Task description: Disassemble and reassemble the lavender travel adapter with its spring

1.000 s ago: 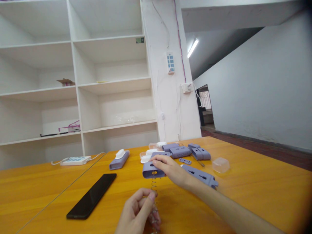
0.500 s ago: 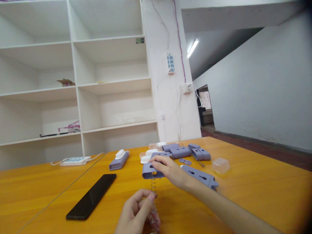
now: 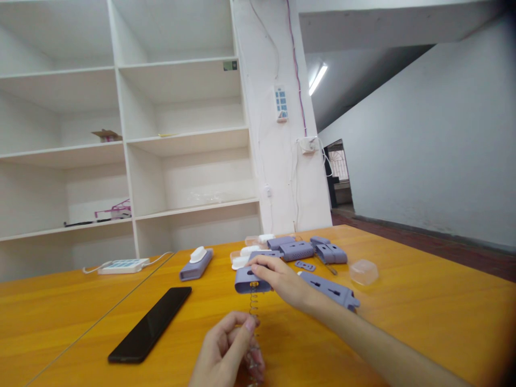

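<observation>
Purple casing, phone well apart

The bare left hand has slender fingers and a rounded thumb with its nail showing. The bare right hand is likewise slim; behind its wrist, a long, smooth, bare forearm widens gently away from it.
</observation>
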Demonstrator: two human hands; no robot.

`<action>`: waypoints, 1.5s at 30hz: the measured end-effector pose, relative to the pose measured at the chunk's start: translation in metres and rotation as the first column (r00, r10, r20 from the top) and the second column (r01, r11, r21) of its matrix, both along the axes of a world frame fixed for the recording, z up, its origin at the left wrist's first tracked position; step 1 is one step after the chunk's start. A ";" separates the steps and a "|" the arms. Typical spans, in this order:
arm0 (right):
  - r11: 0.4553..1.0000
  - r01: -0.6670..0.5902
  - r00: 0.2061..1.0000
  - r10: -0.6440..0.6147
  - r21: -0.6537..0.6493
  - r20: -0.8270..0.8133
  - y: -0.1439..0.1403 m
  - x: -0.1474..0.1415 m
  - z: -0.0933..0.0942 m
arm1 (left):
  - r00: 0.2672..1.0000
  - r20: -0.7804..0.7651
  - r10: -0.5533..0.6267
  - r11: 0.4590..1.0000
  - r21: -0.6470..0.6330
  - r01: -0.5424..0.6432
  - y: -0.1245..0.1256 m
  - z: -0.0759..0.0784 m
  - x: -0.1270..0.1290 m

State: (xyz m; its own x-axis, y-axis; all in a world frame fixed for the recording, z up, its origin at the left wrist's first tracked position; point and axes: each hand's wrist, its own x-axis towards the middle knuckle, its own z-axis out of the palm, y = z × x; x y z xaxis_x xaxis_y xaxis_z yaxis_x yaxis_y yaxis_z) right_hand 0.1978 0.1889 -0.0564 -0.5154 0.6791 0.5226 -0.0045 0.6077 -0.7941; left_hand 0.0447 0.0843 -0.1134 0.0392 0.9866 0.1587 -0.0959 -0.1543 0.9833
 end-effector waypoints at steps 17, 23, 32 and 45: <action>1.000 -0.025 1.000 0.025 -0.007 0.013 0.001 -0.001 -0.002 | 0.999 -0.023 0.030 0.999 0.030 -0.030 0.000 0.000 -0.001; 1.000 -0.027 0.999 0.027 -0.003 0.018 0.001 -0.001 -0.002 | 0.999 -0.034 0.027 0.999 0.034 -0.026 0.001 -0.001 -0.002; 0.998 -0.059 0.998 0.059 -0.007 0.033 0.004 -0.003 -0.007 | 1.000 -0.014 -0.005 1.000 0.012 0.005 0.006 -0.006 -0.005; 0.998 -0.056 0.997 0.058 -0.039 0.053 0.000 -0.009 -0.015 | 0.999 0.044 -0.002 0.999 0.037 0.001 0.004 -0.005 -0.004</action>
State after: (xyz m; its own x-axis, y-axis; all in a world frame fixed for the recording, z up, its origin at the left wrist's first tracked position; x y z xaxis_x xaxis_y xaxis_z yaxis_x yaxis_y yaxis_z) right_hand 0.1885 0.1886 -0.0710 -0.5805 0.6667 0.4674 0.0052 0.5771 -0.8166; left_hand 0.0404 0.0882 -0.1188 0.0331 0.9799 0.1969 -0.1389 -0.1906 0.9718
